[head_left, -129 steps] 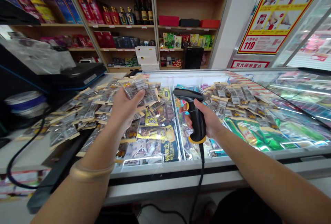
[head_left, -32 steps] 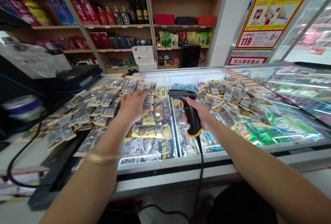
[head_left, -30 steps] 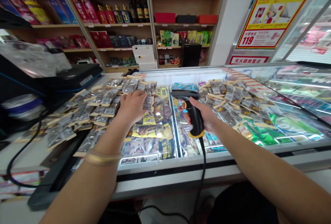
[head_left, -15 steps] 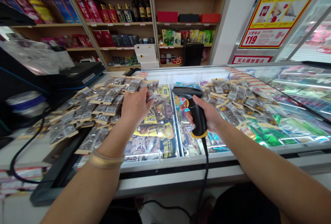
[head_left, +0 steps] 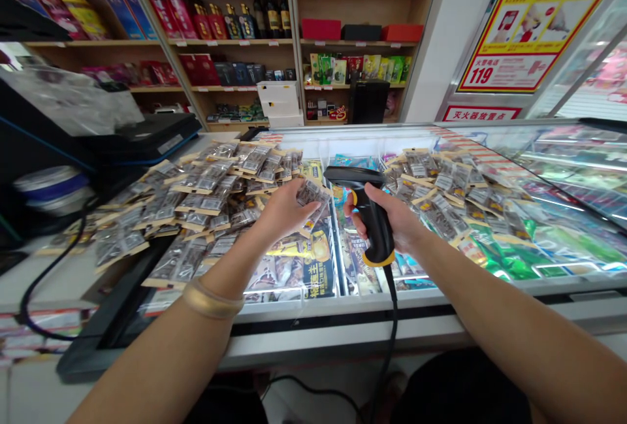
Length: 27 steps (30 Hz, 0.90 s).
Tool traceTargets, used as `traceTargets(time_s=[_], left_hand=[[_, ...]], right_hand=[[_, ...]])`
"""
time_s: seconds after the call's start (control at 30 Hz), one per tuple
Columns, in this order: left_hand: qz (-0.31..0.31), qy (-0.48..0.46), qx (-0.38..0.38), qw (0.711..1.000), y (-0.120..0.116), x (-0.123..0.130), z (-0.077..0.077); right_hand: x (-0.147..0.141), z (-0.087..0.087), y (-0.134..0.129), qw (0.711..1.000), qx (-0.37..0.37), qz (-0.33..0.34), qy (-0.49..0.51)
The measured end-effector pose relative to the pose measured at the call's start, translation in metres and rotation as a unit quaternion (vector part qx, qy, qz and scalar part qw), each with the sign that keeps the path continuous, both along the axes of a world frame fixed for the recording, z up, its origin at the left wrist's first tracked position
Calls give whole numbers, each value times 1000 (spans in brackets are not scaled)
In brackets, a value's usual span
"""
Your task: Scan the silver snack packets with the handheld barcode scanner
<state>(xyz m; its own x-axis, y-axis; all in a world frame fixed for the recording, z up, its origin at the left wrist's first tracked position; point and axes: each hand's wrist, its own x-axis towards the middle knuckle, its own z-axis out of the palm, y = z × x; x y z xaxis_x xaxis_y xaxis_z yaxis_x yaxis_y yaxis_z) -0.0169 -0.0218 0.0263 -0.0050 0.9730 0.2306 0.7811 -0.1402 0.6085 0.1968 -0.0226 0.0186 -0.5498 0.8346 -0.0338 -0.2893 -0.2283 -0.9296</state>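
Note:
Between the thumb and fingers of my left hand [head_left: 284,210] is a small clear snack packet [head_left: 310,193] with a tan paper edge. A black and yellow barcode scanner [head_left: 375,221] is gripped by its handle in my right hand [head_left: 398,218], its head turned left toward that packet. The packet and the scanner head are a short way apart. Left of my left hand, a big heap of similar packets [head_left: 203,179] lies on the counter and the freezer's glass. A second heap of packets [head_left: 448,182] rests on the glass to the right of the scanner.
Below the hands, the chest freezer [head_left: 353,329] holds bagged ice creams in white wire baskets. The scanner's black cable [head_left: 392,319] hangs over its front edge. At left stand dark checkout equipment [head_left: 147,140] and a tape roll [head_left: 53,190]. Stocked shelves [head_left: 220,43] line the back.
My left hand has moved right from the left heap, bringing a packet in front of the scanner. My right hand and the scanner have stayed nearly in place.

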Motion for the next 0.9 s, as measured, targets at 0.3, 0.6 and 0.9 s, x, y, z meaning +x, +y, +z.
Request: traceTargets(time_s=[0.3,0.6,0.9], left_hand=[[-19,-80,38,996,4,0,-3],[-13,-48,35,998,5,-1,-3],[-8,-42,42,998,2,0,-1]], right_hand=[[0,3,-4,999,17,22,25],[0,3,-3,999,16,32,21],[-1,4,-4,1000,-16,15,18]])
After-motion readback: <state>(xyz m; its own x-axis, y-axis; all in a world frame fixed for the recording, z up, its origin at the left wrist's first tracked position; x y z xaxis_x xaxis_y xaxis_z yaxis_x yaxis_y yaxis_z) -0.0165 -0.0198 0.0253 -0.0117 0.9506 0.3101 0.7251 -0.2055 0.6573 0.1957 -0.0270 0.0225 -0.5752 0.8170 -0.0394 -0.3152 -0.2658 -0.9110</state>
